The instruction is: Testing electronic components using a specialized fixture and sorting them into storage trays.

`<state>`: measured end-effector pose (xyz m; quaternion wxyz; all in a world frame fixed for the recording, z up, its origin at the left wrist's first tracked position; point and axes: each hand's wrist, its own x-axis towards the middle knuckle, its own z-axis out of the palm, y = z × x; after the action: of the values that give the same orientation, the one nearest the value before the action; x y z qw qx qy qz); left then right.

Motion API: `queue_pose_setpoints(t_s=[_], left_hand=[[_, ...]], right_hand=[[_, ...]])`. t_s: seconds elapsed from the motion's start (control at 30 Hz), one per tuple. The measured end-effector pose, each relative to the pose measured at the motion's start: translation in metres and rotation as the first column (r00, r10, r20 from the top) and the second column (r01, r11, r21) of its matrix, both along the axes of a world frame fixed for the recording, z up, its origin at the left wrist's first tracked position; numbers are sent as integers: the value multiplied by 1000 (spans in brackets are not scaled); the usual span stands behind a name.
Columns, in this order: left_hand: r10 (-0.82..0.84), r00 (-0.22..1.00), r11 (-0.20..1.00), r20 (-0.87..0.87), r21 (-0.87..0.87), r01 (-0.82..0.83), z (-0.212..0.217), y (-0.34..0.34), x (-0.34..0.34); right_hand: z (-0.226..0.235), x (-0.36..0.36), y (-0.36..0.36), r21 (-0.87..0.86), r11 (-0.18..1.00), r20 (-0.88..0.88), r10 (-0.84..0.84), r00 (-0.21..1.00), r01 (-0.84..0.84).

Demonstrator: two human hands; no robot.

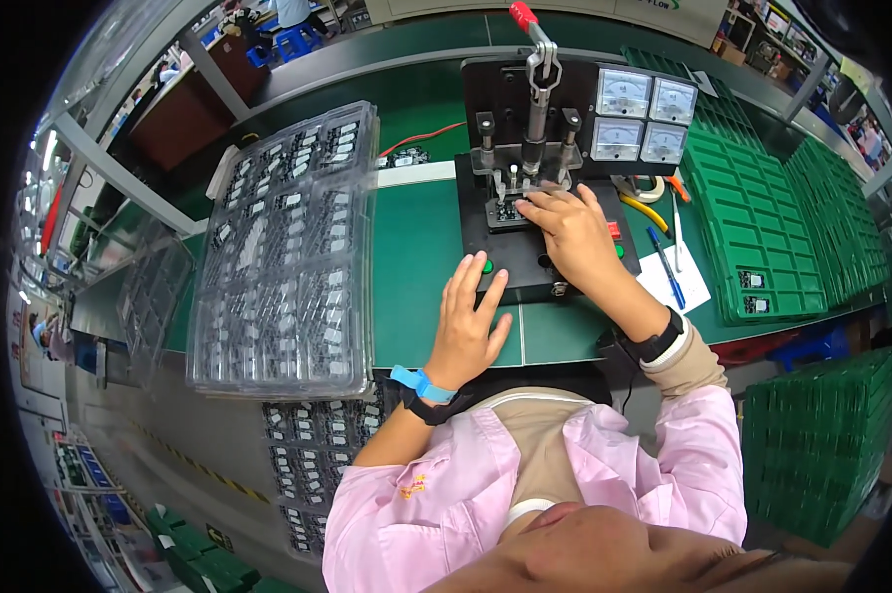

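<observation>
- The black press jig (525,198) stands on the green bench mat (416,257), straight ahead of the person, so both hands reach it without stretching
- Right hand (572,232) lies on the jig's base, fingers spread flat and open, their tips at the small circuit board (510,211) seated in the nest under the pins; it looks to be steadying or seating the board, and pinches nothing that I can make out
- Left hand (466,321) rests at the jig's front edge, fingers loosely splayed and holding nothing, one fingertip by the round green button (486,265)
- A red-knobbed lever (530,35) rises from the jig's top, upright, apparently raised so the nest is free
- Four square white-faced meters (644,116) sit on the jig's right, tilted toward the person for reading
- Left of the jig, clear moulded plastic trays (288,247), glossy and pocketed, hold rows of small dark boards
- Right of the jig, ribbed green trays (762,227) are stacked; between them and the jig lie a blue pen (666,267) on white paper (678,282) and a tape roll (644,188)
- A blue strap (421,383) circles the left wrist, likely against static
</observation>
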<state>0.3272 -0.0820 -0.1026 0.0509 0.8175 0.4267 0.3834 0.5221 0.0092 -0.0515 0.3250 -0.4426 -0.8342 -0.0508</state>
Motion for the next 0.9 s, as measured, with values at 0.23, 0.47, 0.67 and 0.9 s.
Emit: queue_pose_setpoints(t_s=[0.23, 0.47, 0.67, 0.9], left_hand=[[-11, 1000, 1000, 5, 21, 11, -1, 1, -4], [-20, 999, 999, -25, 40, 21, 1, 0, 2], [12, 999, 998, -40, 54, -10, 0, 3, 6], [31, 999, 998, -31, 52, -30, -3, 1, 1]], right_hand=[[20, 7, -14, 12, 995, 23, 103, 994, -103], [154, -29, 19, 164, 983, -464, 2, 886, 83], [95, 2, 26, 258, 655, -501, 719, 482, -710], [-10, 63, -57, 186, 971, -245, -105, 964, 153]])
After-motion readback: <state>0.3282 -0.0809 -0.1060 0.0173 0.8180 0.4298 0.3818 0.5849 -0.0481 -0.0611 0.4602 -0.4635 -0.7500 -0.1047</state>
